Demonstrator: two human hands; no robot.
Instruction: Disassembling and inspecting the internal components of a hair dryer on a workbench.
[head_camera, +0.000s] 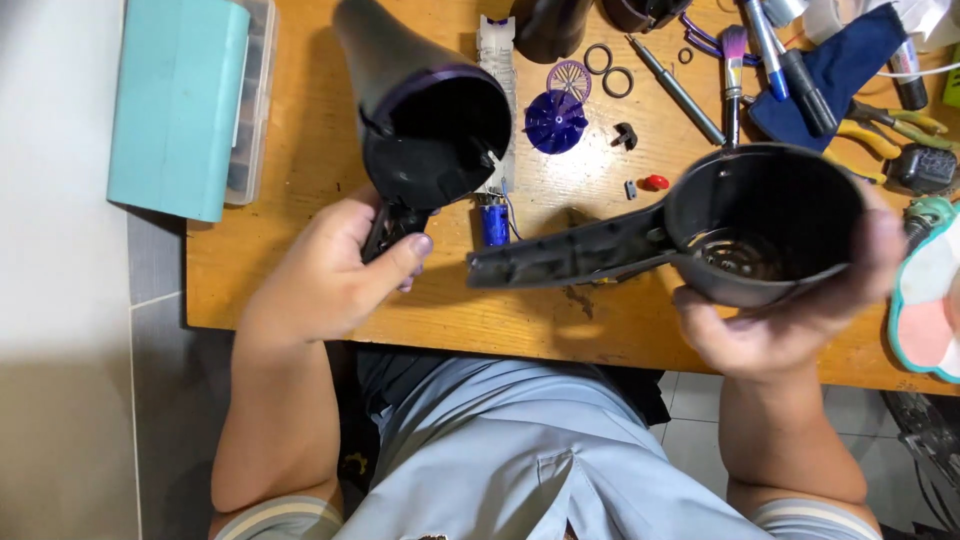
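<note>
Hair-dryer housing halves sit above the wooden table (300, 150), one in each hand, and we read them from the teal parts box (180, 100) at far left. Our left hand (335, 265) grasps the handle stub of the barrel half (425, 110), its open end facing the camera, with the purple fan impeller (555, 122) lying on the table just beyond. Our right hand (790, 320) cups the bowl of the handle half (700, 235), near the pliers (890, 125).
</note>
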